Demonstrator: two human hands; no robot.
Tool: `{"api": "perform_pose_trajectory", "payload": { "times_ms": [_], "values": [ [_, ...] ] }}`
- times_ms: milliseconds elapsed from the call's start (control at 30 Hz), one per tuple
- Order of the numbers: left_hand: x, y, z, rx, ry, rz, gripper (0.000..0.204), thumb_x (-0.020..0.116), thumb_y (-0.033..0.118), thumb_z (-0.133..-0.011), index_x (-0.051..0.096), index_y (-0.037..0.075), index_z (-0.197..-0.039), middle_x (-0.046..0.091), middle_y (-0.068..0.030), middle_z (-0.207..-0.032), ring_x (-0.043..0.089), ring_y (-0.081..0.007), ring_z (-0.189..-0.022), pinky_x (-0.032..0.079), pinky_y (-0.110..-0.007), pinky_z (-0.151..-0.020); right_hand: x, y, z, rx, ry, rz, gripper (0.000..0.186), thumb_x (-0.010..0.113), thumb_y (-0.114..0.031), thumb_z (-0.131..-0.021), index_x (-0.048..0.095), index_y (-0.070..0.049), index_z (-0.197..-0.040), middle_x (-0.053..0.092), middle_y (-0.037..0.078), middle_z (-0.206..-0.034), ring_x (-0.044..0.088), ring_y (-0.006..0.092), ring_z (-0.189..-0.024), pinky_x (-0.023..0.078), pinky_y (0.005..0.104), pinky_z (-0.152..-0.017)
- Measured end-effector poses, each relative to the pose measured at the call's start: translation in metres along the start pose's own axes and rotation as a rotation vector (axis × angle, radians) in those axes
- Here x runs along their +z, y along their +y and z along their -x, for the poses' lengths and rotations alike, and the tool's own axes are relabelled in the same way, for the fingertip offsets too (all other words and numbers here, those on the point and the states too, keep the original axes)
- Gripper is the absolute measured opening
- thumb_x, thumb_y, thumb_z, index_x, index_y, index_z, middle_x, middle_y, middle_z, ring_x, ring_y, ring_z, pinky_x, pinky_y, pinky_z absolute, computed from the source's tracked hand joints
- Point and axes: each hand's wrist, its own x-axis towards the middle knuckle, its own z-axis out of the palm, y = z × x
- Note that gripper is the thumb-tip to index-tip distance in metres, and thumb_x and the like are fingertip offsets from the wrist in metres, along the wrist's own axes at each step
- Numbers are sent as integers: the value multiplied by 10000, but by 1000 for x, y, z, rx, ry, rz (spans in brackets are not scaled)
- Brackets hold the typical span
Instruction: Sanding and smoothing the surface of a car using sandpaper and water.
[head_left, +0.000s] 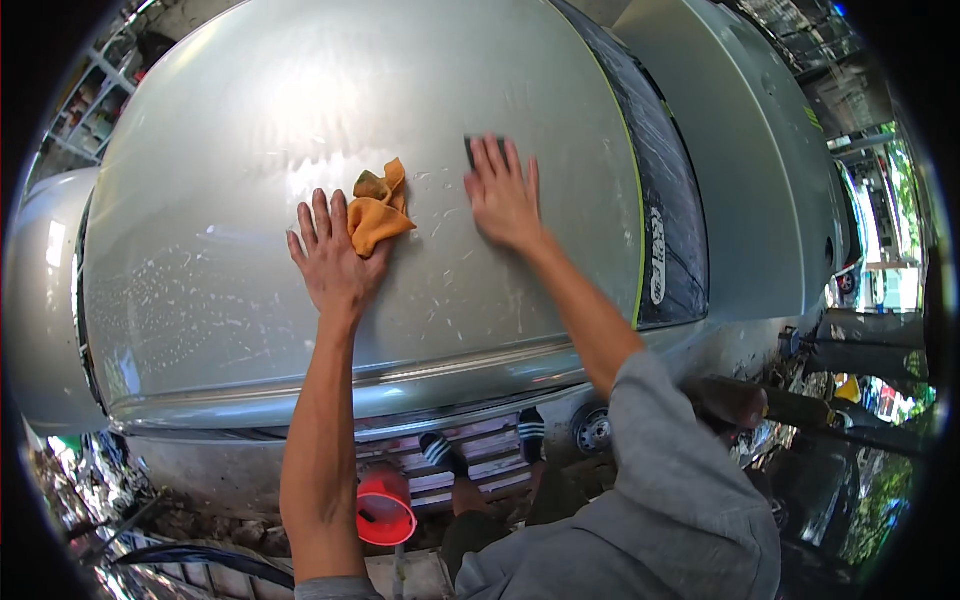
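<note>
At 10 o'clock, far out, we see a metal shelf (95, 88). At 9 o'clock, whitish drops (170, 310) speckle the silver car roof (240, 200), which spreads beneath both hands. Between 9 and 10, we find the left hand (335, 265) lying flat on the roof, its fingers spread and clasping nothing. An orange cloth (378, 222) sits crumpled at 10 o'clock, resting on the roof against that hand, between thumb and forefinger. Down at 7 o'clock we see a red bucket (380, 485), and around 6 o'clock two striped slippers (440, 450). At 12 o'clock, the right hand (502, 200) lies over a dark pad (470, 152) on the roof; its fingers are stretched out, and we cannot tell whether they grip the pad or only press it. We see a wheel (593, 428) between 4 and 5, then, at 2 o'clock, a yellow-green strip (626, 150) edging the dark windshield (665, 185).
</note>
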Motion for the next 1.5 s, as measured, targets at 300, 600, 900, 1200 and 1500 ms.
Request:
{"api": "perform_pose_trajectory", "payload": {
  "times_ms": [300,600,900,1200,1500],
  "values": [
    [-9,1,-1,-20,-22,49,911,644,584,-767,340,120,-1490,254,-130,-1572,199,-340,-1458,132,-557,-1153,7,-18,-15,6,-24,61,582,367,-355,-1003,236,-150,-1531,188,86,-1602,170,343,-1466,80,596,-1158],
    [-6,11,-29,568,92,549,505,693,57,-711,605,142,-1201,537,-148,-1290,516,-350,-1160,444,-408,-949,20,-50,-38,4,28,90,584,354,-400,-997,264,-165,-1524,204,65,-1600,165,298,-1475,82,594,-1160],
    [-22,20,-62,367,259,769,227,697,-12,-663,629,57,-869,592,-128,-894,565,-334,-888,484,-413,-766,29,-63,-52,-65,63,148,616,389,-397,-971,280,-120,-1510,187,108,-1596,148,340,-1468,72,618,-1150],
    [-18,-64,-43,447,357,385,357,725,228,-705,581,105,-1008,546,-125,-1073,518,-324,-1012,353,-532,-937,29,-113,-66,-82,-14,89,562,324,-377,-1005,289,-125,-1506,215,84,-1594,161,310,-1471,88,593,-1160],
    [-27,-17,-78,509,99,733,475,714,-17,-590,557,51,-1034,581,-151,-990,544,-374,-934,481,-444,-823,18,-130,-41,-130,-174,147,679,449,-433,-930,275,-148,-1522,172,80,-1608,68,297,-1491,53,619,-1149]
  ]
}}
